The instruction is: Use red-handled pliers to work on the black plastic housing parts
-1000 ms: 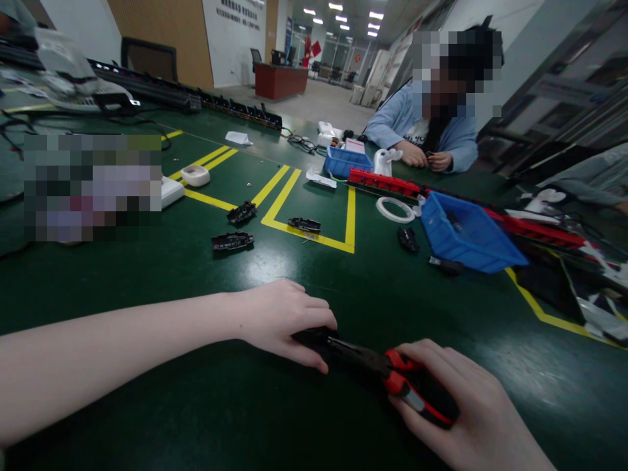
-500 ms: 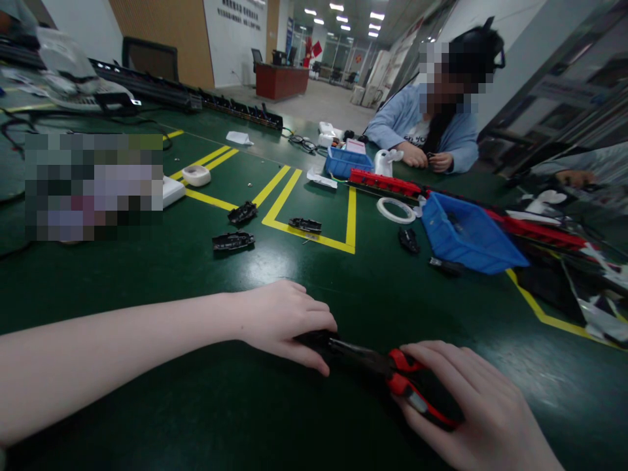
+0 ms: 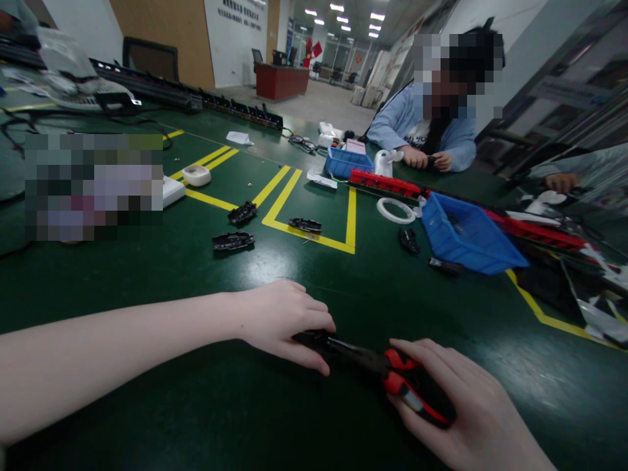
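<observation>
My left hand point(image 3: 289, 320) is closed around a black plastic part point(image 3: 309, 338), most of which lies hidden under the palm and fingers. Red-and-black long-nose pliers point(image 3: 360, 355) are gripped by their handles in my right hand point(image 3: 466, 399). The plier jaws point left and their tips meet the black part beside my left fingers; whether they pinch it I cannot tell. Farther back on the green table point(image 3: 161, 366) lie three similar black parts: one at the left point(image 3: 233, 241), one just behind it point(image 3: 243, 212) and one on the yellow tape point(image 3: 305, 226).
A blue bin point(image 3: 471, 235) stands at right, with two black pieces beside it and a white tape ring point(image 3: 395, 210) behind. A tape roll point(image 3: 196, 175) sits at left. Across the table, a person point(image 3: 426, 134) handles something small. Red strips point(image 3: 385, 184) run along the table.
The pliers and my right hand have shifted slightly left, toward my left hand. My left hand has barely moved. The person across has moved their hands a little.
</observation>
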A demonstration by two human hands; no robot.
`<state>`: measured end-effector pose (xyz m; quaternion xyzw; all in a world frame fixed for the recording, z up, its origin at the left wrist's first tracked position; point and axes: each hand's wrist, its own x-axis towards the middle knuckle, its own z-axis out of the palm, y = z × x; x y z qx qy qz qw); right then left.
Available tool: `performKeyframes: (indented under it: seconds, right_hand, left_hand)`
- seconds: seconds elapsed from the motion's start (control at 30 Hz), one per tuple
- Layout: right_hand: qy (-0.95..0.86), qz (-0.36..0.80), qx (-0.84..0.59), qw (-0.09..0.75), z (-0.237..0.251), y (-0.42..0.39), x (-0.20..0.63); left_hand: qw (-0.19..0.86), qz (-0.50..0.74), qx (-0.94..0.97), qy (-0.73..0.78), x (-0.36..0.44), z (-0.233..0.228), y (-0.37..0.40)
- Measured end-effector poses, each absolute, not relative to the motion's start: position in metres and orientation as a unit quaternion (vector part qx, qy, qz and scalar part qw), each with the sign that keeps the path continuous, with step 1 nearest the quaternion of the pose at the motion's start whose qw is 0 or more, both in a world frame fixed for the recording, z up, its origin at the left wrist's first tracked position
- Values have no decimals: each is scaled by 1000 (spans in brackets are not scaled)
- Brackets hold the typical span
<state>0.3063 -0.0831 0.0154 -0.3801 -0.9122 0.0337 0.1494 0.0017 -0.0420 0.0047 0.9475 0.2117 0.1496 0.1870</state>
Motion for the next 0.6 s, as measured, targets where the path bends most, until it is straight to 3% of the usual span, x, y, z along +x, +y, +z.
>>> performKeyframes:
  seconds: [0.13,0.6]
  right_hand:
    - [-920,14,-378,99,16,-84,307]
    - [-915,49,-391,85,22,-86,302]
  left_hand:
    - [140,137,958,208,3,6,-44]
    - [141,133,959,207,4,6,-44]
